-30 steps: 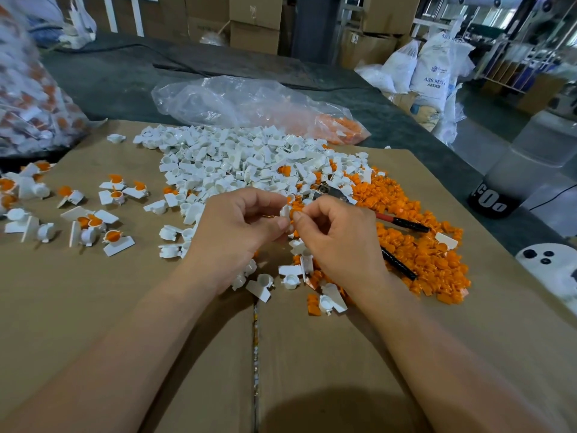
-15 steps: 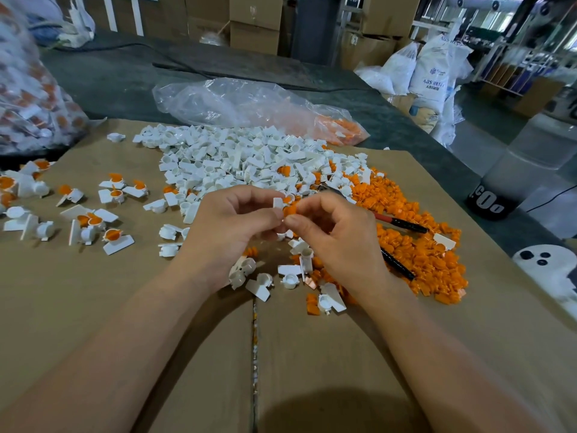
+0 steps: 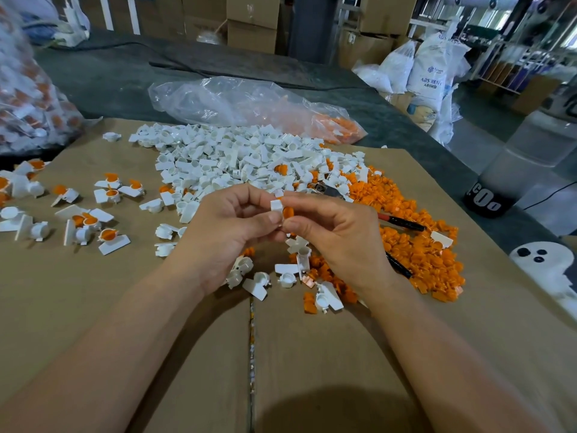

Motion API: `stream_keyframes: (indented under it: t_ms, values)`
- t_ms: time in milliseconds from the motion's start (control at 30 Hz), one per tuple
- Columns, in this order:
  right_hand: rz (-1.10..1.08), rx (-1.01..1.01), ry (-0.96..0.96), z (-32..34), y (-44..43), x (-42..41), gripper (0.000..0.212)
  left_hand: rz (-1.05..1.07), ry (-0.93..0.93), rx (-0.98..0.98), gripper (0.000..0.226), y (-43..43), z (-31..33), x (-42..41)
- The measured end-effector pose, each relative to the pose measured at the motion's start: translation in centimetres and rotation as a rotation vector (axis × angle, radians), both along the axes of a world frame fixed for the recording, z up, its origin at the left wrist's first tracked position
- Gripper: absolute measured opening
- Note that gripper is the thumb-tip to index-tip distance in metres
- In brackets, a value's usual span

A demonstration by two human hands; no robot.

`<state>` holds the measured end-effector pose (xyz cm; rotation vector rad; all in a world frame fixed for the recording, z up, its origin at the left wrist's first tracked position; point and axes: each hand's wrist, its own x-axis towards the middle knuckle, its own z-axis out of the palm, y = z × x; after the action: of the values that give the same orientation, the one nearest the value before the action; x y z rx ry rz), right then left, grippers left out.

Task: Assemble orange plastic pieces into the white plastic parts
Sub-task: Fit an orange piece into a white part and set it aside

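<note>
My left hand (image 3: 224, 232) pinches a small white plastic part (image 3: 276, 204) between thumb and forefinger. My right hand (image 3: 340, 235) presses an orange plastic piece (image 3: 288, 212) against that part; the two pieces touch. Both hands hover above the cardboard sheet (image 3: 93, 307). A big heap of white parts (image 3: 237, 157) lies behind the hands. A heap of orange pieces (image 3: 415, 245) spreads to the right. Finished white parts with orange inserts (image 3: 106, 190) lie scattered on the left.
Pliers with red-black handles (image 3: 402, 223) lie half buried in the orange heap. A clear plastic bag (image 3: 249, 104) sits behind the piles, another bag of finished parts (image 3: 28, 114) at far left. A translucent bottle (image 3: 524, 160) stands right, by a white ghost-faced object (image 3: 549, 264).
Both hands have risen a little and moved away from me. The orange piece now shows between the right fingertips, pressed against the white part.
</note>
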<state>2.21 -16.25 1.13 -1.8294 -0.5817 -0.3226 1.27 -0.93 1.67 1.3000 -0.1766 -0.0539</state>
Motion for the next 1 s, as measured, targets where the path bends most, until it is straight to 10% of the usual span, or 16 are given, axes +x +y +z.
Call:
stream_keyframes:
  t_ms: [1000]
  values:
    - [0.16,0.061,0.1,0.08,0.1,-0.01,0.028,0.101,0.05,0.169,0.014,0.19,0.52,-0.21]
